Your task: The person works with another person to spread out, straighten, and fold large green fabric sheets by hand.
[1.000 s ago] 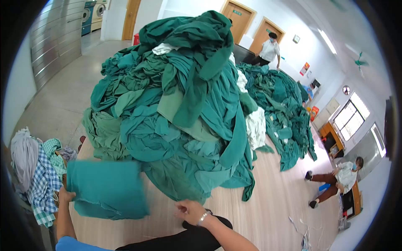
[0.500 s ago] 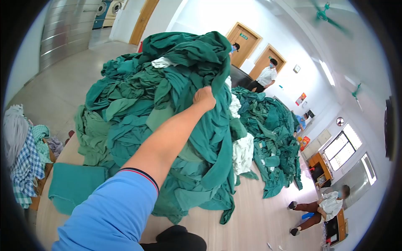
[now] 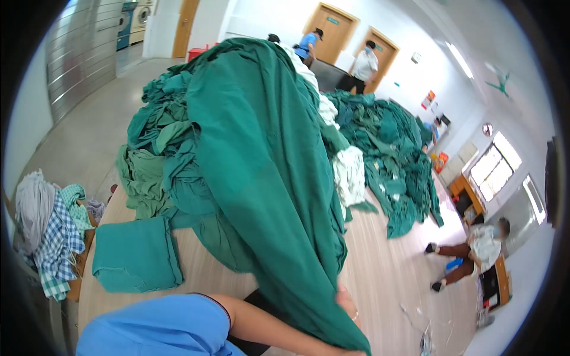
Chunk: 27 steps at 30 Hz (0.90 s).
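Note:
A long green cloth sheet (image 3: 255,148) stretches from the top of the pile down to the bottom edge of the view. My left arm, in a blue sleeve, reaches across the bottom, and my left hand (image 3: 352,353) is at the sheet's lower end, mostly cut off by the frame. Against the sheet's right edge, my right hand (image 3: 347,302) is closed on the fabric, partly hidden behind it. Beneath and around the sheet lies a heap of crumpled green cloths (image 3: 166,124). To the left on the table sits a folded green cloth (image 3: 138,254).
White cloths (image 3: 349,175) show along the heap's right side. A second green heap (image 3: 386,142) lies farther right on the table (image 3: 380,267). Checked cloths (image 3: 56,228) are piled at the left. Several people are around the room, one seated person (image 3: 484,246) at the right.
My left hand has pulled the green sheet from the heap down toward me, spreading it out lengthwise. My right hand has come into view at its edge. The view has shifted slightly.

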### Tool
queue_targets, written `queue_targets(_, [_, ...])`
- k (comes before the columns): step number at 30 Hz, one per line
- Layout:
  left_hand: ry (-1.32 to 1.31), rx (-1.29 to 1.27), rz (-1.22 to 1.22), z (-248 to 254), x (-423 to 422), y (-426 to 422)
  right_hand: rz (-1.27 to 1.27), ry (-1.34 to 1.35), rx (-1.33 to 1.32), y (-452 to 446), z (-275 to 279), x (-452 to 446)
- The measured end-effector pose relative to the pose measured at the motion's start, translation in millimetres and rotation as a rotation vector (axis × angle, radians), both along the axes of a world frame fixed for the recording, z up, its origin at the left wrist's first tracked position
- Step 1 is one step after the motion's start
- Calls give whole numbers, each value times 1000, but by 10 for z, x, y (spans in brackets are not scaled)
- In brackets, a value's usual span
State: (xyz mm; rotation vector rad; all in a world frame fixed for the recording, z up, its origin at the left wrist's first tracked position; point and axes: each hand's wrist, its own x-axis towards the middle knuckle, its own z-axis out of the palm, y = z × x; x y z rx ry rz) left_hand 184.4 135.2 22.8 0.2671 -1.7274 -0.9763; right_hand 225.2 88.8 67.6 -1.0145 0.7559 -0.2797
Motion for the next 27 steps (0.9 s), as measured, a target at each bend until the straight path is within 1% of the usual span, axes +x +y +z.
queue_targets(1, [47,144,-43,167,100,131,99,47,-24,12,-22,-40])
queue_targets(2, [68,191,-76,253,194,213,470,2,-205,-191,-277,-174])
queue_targets(3, [70,214,-85,349,350,316,461,-1,-182,-194,-260,-295])
queue_targets(5, [-178,183,-213,538,766,555,422,99,-664,-200,-76,-513])
queue_targets(6, [-301,165,-273,580,898,665,497,77,-1196,-345,105,-687])
queue_targets(7, [-212,99,-11,487,1012,691,351,186,-1018,-378,305,-857])
queue_targets(8, [-386,111,169,560,1472,698,215,194,-1056,-358,538,-1009])
queue_targets(9, [-374,70,537,682,1868,775,97,180,-892,-340,709,-1203])
queue_targets(10, [-292,40,923,775,2223,821,82,244,-957,-148,1064,-1241])
queue_targets(11, [-302,-108,1297,936,2584,871,-20,218,-1049,-189,1043,-1445])
queue_targets(12, [-368,-323,1585,1034,3011,879,-16,224,-1144,-150,1174,-1614])
queue_targets(13, [-435,-348,1801,1166,3307,936,-55,192,-1170,-108,1243,-1753])
queue_targets(14, [-586,-390,1979,1279,3583,981,3,469,-1487,-100,1432,-2006])
queue_targets(15, [-561,-447,2098,1378,3845,963,-76,538,-1465,-17,1530,-2135])
queue_targets(16, [-529,-500,2214,1477,4081,925,-44,617,-1585,-34,1627,-2321])
queue_targets(17, [-698,-457,2254,1587,4290,891,-143,586,-1571,-54,1600,-2529])
queue_targets(18, [-872,-407,2275,1668,4476,843,-242,563,-1549,-63,1593,-2742])
queue_targets(19, [-1191,-224,2290,1650,4654,745,-373,640,-1597,-176,1593,-2903])
queue_targets(20, [-1316,-91,2208,1525,4740,615,-509,724,-1635,-316,1526,-3067])
queue_targets(21, [-1542,91,2022,1366,4671,539,-620,643,-1617,-414,1456,-3239])
queue_targets(22, [-1762,260,1797,1162,4550,467,-686,743,-1679,-474,1463,-3417])
queue_targets(23, [-1980,485,1523,861,4377,358,-850,702,-1666,-691,1360,-3802])
queue_targets(24, [-1936,790,1160,486,4287,185,-1082,610,-1526,-697,1307,-3825])
queue_targets(25, [-1599,921,991,-89,4206,116,-1195,378,-1377,-776,1238,-3977])
queue_targets(26, [-1703,794,735,-763,4123,39,-1245,323,-1314,-818,1215,-4056])
queue_targets(27, [-1458,635,680,-1169,3814,143,-1260,434,-1380,-833,1204,-4100])
